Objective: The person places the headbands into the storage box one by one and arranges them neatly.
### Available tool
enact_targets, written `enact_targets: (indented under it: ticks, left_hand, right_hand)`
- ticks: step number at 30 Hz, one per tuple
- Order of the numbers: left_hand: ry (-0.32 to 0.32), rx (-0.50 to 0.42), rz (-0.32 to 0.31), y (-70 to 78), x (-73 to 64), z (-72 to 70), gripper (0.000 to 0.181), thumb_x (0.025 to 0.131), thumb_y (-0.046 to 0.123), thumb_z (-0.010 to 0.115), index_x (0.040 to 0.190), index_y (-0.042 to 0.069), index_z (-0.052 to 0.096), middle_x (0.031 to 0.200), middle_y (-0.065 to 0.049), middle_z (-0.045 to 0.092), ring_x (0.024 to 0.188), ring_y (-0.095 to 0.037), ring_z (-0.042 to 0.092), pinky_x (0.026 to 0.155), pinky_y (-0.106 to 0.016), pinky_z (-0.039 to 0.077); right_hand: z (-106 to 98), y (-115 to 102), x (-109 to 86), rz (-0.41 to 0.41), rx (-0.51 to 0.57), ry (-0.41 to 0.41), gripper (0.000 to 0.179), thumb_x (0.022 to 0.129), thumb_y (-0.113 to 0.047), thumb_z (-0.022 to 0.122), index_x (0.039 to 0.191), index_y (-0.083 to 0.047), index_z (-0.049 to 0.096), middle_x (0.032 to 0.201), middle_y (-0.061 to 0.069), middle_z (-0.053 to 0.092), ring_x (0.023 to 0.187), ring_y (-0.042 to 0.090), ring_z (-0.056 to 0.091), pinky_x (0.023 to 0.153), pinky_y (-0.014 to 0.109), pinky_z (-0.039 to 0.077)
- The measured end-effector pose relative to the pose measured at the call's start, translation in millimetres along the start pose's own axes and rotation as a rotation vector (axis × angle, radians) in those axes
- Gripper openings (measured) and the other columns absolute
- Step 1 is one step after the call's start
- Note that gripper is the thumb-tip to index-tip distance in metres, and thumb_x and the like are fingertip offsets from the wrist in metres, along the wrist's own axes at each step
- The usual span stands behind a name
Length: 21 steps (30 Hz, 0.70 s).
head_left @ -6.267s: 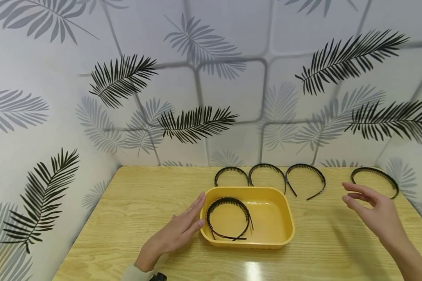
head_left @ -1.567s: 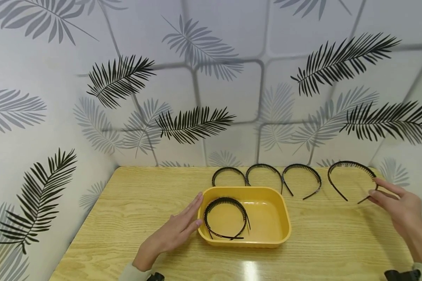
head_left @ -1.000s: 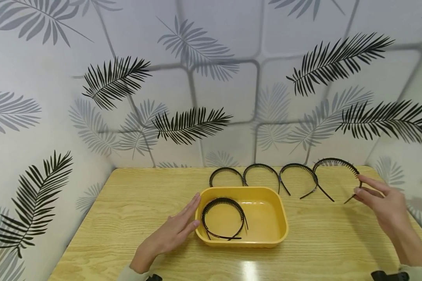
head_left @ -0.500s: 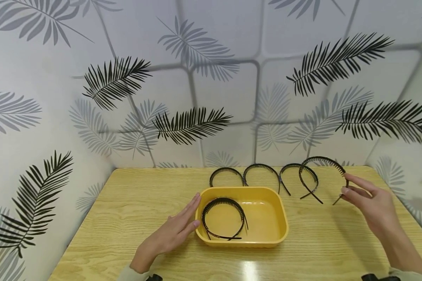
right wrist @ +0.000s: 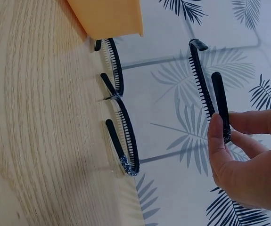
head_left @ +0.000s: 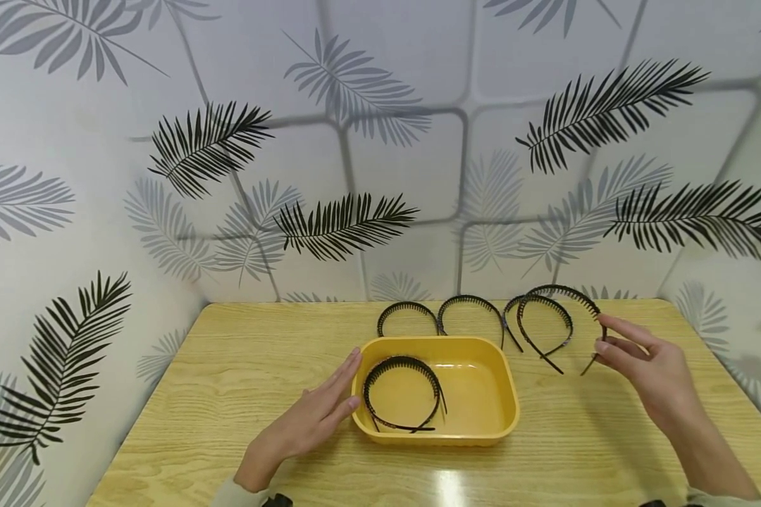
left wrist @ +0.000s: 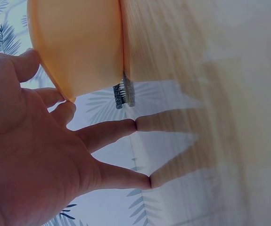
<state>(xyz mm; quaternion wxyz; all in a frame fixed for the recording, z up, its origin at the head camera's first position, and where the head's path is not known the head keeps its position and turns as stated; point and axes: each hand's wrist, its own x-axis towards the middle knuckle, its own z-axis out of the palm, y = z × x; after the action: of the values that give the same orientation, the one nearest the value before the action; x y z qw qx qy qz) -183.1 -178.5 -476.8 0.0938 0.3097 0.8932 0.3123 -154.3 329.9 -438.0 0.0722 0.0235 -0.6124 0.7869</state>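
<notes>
My right hand (head_left: pixel 656 373) pinches one arm of a black toothed headband (head_left: pixel 564 287) between thumb and fingers. In the right wrist view this headband (right wrist: pixel 201 82) is raised above the table. Seen from the head, it overlaps the rightmost headband on the table (head_left: pixel 571 325). My left hand (head_left: pixel 311 415) has its fingers extended, with fingertips against the left side of a yellow plastic box (head_left: pixel 512 394). Inside the box, at its left, lie black headbands (head_left: pixel 412 362) stacked together. In the left wrist view two fingertips of the left hand (left wrist: pixel 45 141) meet the tabletop.
Behind the box two more black headbands, a left one (head_left: pixel 406 305) and a middle one (head_left: pixel 472 298), lie in a row along the back of the wooden table (head_left: pixel 228 373); the box hides their lower parts. A leaf-patterned wall (head_left: pixel 412 253) rises at the table's back edge.
The right hand, empty over the far-right headband at first, has picked it up and carried it left until it overlaps the rightmost headband on the table. The left hand stays at the box.
</notes>
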Motion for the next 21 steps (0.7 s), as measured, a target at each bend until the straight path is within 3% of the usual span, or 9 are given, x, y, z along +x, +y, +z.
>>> enact_targets:
  ticks: [13, 17, 21]
  left_hand:
    - [-0.001, -0.017, 0.009, 0.7, 0.1, 0.0, 0.066, 0.113, 0.034, 0.039, 0.167, 0.019, 0.004, 0.172, 0.004, 0.0, 0.155, -0.029, 0.013, 0.098, -0.09, 0.013]
    - [0.001, -0.013, 0.009, 0.8, -0.2, -0.2, 0.066, 0.113, 0.034, 0.039, 0.167, 0.019, 0.005, 0.172, -0.001, 0.002, 0.155, -0.029, 0.014, 0.098, -0.09, 0.014]
    - [0.003, -0.003, 0.0, 0.9, -0.1, -0.4, 0.066, 0.113, 0.035, 0.039, 0.167, 0.02, 0.004, 0.171, 0.005, 0.0, 0.154, -0.029, 0.015, 0.099, -0.089, 0.015]
  right_hand:
    - [21.3, -1.7, -4.5, -0.006, -0.068, -0.074, 0.048, 0.096, 0.008, 0.066, 0.143, 0.0, 0.06, 0.135, -0.006, 0.057, 0.106, 0.005, 0.067, 0.087, 0.027, 0.057]
    - [28.5, -4.2, -4.7, 0.002, -0.106, -0.071, 0.045, 0.097, 0.005, 0.067, 0.141, -0.006, 0.064, 0.136, -0.008, 0.058, 0.107, 0.003, 0.067, 0.087, 0.026, 0.057]
    - [36.1, -5.1, -4.6, 0.01, -0.118, -0.074, 0.046, 0.097, 0.005, 0.068, 0.141, -0.006, 0.063, 0.136, -0.008, 0.058, 0.109, 0.003, 0.066, 0.086, 0.027, 0.058]
